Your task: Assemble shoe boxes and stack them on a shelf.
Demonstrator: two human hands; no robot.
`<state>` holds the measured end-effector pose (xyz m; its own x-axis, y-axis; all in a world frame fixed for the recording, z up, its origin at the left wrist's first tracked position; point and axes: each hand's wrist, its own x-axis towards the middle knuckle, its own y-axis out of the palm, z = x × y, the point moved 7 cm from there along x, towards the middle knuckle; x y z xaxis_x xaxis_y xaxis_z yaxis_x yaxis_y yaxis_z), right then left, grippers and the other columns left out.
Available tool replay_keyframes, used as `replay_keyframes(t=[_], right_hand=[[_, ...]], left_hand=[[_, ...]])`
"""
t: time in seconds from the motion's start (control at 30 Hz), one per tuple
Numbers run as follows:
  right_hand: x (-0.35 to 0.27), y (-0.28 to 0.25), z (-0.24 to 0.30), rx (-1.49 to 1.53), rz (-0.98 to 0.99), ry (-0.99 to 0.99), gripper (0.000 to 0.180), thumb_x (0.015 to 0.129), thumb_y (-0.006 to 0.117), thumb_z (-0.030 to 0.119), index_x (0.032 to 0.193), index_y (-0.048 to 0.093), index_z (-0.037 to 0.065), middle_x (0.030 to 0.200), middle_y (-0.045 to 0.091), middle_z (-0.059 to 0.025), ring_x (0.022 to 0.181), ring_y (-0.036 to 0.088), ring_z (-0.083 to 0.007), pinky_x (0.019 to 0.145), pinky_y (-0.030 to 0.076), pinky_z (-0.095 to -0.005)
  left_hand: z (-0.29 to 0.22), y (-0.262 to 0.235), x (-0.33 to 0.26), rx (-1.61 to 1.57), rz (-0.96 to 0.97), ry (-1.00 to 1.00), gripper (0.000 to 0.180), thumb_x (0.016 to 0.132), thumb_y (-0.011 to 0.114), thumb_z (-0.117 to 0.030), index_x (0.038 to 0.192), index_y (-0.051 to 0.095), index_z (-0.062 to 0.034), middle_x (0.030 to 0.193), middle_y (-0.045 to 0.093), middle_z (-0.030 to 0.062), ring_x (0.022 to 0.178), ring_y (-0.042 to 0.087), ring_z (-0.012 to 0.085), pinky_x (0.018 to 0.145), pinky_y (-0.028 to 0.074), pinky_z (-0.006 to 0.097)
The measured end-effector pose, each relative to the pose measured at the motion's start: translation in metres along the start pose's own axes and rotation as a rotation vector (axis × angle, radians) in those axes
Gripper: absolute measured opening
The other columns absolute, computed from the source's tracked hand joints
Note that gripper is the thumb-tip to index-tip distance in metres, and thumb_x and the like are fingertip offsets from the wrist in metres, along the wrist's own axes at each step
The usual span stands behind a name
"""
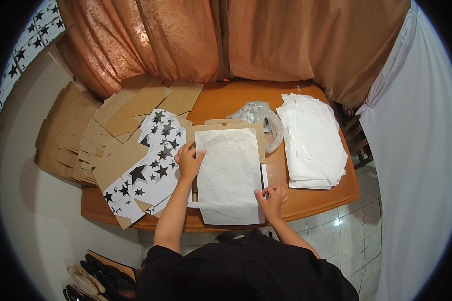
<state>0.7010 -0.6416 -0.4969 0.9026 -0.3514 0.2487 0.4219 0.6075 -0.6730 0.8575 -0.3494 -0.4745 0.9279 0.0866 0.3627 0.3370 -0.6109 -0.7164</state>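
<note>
A creased sheet of white tissue-like paper [228, 175] lies over an unfolded cardboard box [260, 133], its lower end hanging past the box's front. My left hand [188, 161] grips the sheet's left edge, thumb on top and fingers at the box's side. At the lower right edge, my right hand [272, 199] pinches the sheet between thumb and curled fingers. White side flaps of the box show beside both hands. What lies inside the box is mostly hidden under the paper.
White cards with black stars [158, 145] overlap on the left, beside stacked brown cardboard pieces [78, 135]. A clear plastic bag [266, 120] sits behind the box's right corner. A thick stack of white paper sheets [314, 140] covers the right of the wooden table [331, 198].
</note>
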Motion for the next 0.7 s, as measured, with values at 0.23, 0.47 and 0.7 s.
replay_keyframes(t=[0.23, 0.47, 0.7], right_hand=[[0.003, 0.005, 0.013, -0.037, -0.036, -0.009, 0.025, 0.072, 0.073, 0.03, 0.066, 0.057, 0.012, 0.093, 0.048, -0.0063, 0.1, 0.039, -0.0272, 0.088, 0.022, -0.0441], [0.001, 0.007, 0.01, -0.07, -0.07, 0.037, 0.027, 0.073, 0.073, 0.031, 0.068, 0.057, 0.009, 0.094, 0.048, -0.0078, 0.1, 0.039, -0.0273, 0.089, 0.023, -0.0425], [-0.013, 0.009, -0.002, 0.114, -0.102, 0.088, 0.036, 0.077, 0.068, 0.026, 0.104, 0.053, 0.007, 0.109, 0.048, -0.0115, 0.105, 0.042, -0.029, 0.093, 0.024, -0.0439]], left_hand=[[0.002, 0.0, 0.003, 0.157, -0.092, 0.003, 0.036, 0.075, 0.069, -0.032, 0.099, 0.062, -0.006, 0.13, 0.048, 0.0091, 0.126, 0.035, 0.0257, 0.098, 0.017, 0.057], [-0.097, 0.025, -0.046, 0.192, 0.315, 0.926, 0.052, 0.087, 0.054, -0.033, 0.134, 0.041, -0.0166, 0.14, 0.039, 0.0094, 0.129, 0.037, 0.0266, 0.104, 0.026, 0.05], [-0.095, 0.07, -0.086, 0.06, 0.829, 1.279, 0.052, 0.095, 0.034, -0.044, 0.138, 0.036, -0.0167, 0.144, 0.035, 0.0053, 0.133, 0.032, 0.0238, 0.108, 0.02, 0.049]])
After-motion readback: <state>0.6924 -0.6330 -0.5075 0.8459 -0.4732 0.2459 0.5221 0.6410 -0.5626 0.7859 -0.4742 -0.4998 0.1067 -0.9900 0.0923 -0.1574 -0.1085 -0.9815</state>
